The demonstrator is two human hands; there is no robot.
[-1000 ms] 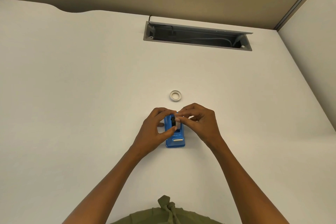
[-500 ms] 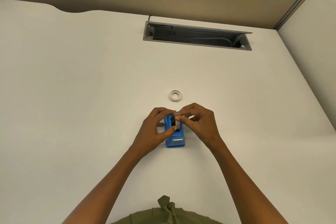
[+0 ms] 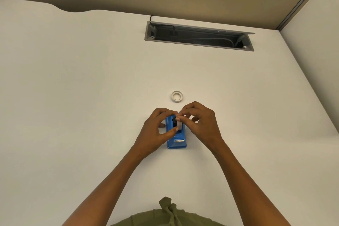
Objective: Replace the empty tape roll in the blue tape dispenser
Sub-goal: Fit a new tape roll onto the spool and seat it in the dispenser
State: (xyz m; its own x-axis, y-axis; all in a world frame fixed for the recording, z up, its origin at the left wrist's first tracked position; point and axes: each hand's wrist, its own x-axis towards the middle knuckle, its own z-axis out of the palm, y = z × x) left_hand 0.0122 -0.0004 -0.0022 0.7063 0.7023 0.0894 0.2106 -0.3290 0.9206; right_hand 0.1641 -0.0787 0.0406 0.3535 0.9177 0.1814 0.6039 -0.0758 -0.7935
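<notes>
The blue tape dispenser stands on the white desk, its metal cutter end toward me. My left hand grips its left side, thumb on top near the black spindle. My right hand pinches a white tape roll sitting in the dispenser's well beside that black hub. A small white ring, another tape roll or core, lies flat on the desk just beyond my hands, apart from them.
A grey recessed cable tray with cords inside is set into the desk at the back. A tan partition wall runs behind, and a second white surface rises at the right.
My hands have barely shifted. The white roll under my right fingers shows a little more in the dispenser's well than one second ago.
</notes>
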